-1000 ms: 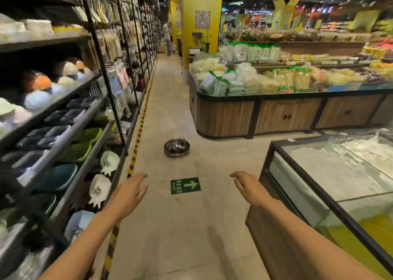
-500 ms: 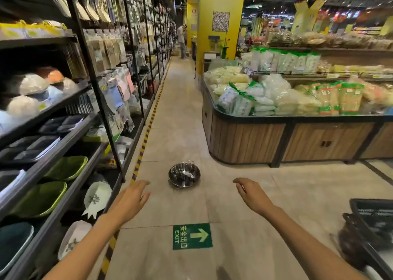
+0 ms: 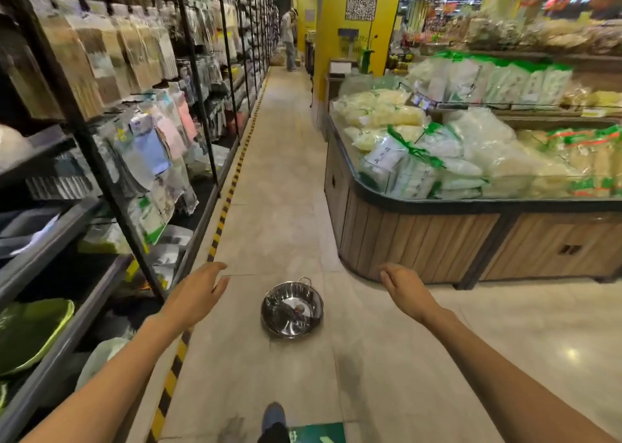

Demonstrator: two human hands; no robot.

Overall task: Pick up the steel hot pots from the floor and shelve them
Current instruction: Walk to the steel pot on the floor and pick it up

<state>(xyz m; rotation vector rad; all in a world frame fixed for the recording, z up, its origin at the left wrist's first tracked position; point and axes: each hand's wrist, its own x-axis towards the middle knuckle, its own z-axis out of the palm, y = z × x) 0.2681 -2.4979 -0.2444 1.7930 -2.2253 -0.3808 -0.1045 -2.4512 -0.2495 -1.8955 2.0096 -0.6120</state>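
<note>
One steel hot pot (image 3: 292,309) sits upright on the tiled aisle floor, shiny, round, with a small loop handle on its far rim. My left hand (image 3: 197,292) hovers to the pot's left, fingers spread and empty. My right hand (image 3: 402,289) hovers to the pot's right, fingers loosely apart, holding nothing. Both hands are above the floor and apart from the pot. The black metal shelving (image 3: 80,132) runs along the left side of the aisle.
A wood-panelled produce island (image 3: 420,240) stacked with bagged goods stands on the right. A yellow-black hazard strip (image 3: 218,227) edges the shelving base. Green bowls (image 3: 33,331) sit low on the shelf. My shoe (image 3: 273,415) shows below. A person (image 3: 288,40) stands far down the aisle.
I have walked forward down the aisle; the pot is now close, between my two outstretched hands. The green exit floor sign has slid under my feet.
</note>
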